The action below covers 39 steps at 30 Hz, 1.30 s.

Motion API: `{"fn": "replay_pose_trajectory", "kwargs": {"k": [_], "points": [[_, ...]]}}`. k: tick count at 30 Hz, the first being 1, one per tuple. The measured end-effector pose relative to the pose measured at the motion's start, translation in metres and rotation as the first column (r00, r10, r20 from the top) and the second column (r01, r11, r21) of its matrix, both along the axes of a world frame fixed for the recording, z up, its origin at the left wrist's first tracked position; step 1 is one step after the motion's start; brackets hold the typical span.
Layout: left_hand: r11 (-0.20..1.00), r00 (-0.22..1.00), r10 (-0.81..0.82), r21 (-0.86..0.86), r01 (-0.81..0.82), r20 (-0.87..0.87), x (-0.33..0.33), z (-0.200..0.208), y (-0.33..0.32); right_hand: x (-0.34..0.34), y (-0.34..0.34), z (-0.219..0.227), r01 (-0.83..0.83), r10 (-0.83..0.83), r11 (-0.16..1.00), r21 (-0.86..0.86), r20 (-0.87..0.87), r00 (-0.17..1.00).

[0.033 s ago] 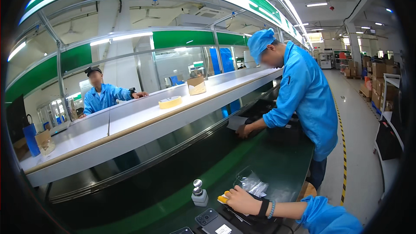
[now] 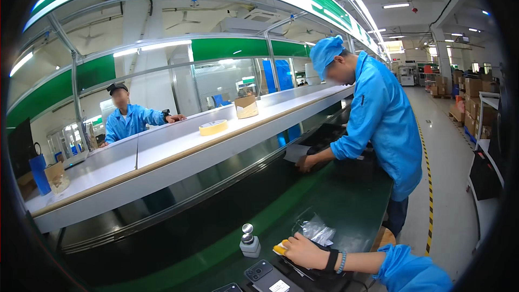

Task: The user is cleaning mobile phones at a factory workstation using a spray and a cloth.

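My right hand (image 2: 306,252) comes in from the lower right in a blue sleeve, with a black band and a beaded bracelet at the wrist. Its fingers are closed over a small white piece; yellow (image 2: 279,249) shows at the fingertips, and I cannot tell whether it is finger covers or part of the piece. Under the palm lies a dark flat thing, mostly hidden. Left of the hand stands a square bottle (image 2: 250,246) with a round metal top. A dark grey phone (image 2: 260,272) with a white label lies nearer, and another phone (image 2: 229,287) is cut off. My left hand is out of view.
A crumpled clear plastic bag (image 2: 318,231) lies just beyond my hand on the dark green bench (image 2: 227,238). A co-worker (image 2: 378,113) handles dark items at the bench's far right. Another person (image 2: 130,119) sits behind the raised white shelf (image 2: 178,143), which holds a tape roll (image 2: 213,127).
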<state>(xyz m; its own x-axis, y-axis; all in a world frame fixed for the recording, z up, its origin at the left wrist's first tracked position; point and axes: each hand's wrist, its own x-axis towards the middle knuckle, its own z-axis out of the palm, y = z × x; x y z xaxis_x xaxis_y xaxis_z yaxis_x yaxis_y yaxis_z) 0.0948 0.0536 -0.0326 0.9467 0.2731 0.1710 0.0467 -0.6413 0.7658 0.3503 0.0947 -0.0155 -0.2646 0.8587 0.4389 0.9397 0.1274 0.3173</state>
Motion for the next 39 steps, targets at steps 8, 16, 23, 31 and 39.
{"fn": "replay_pose_trajectory", "kwargs": {"k": [8,16,23,31,39], "points": [[1.000,1.000,0.009,0.020,-0.009,0.008,-0.002,0.001,-0.003,0.004,-0.040,0.008,-0.086,0.060,0.968,-0.236,-0.116,0.991],[0.997,0.997,-0.071,0.002,0.071,-0.036,0.000,0.017,-0.005,0.009,-0.004,0.012,-0.068,0.053,0.996,-0.051,-0.255,0.966],[0.999,0.999,-0.035,0.018,0.036,-0.012,0.003,0.014,-0.004,0.009,0.012,-0.013,-0.062,0.049,0.997,-0.035,-0.286,0.957],[0.996,0.996,-0.086,-0.017,0.086,0.012,0.005,0.018,0.006,0.022,0.008,-0.020,-0.053,0.037,0.998,-0.024,-0.439,0.898],[0.998,0.999,-0.053,0.022,0.053,0.000,0.004,0.015,-0.002,0.020,0.010,-0.010,-0.092,0.071,0.995,-0.032,-0.415,0.907]]}}
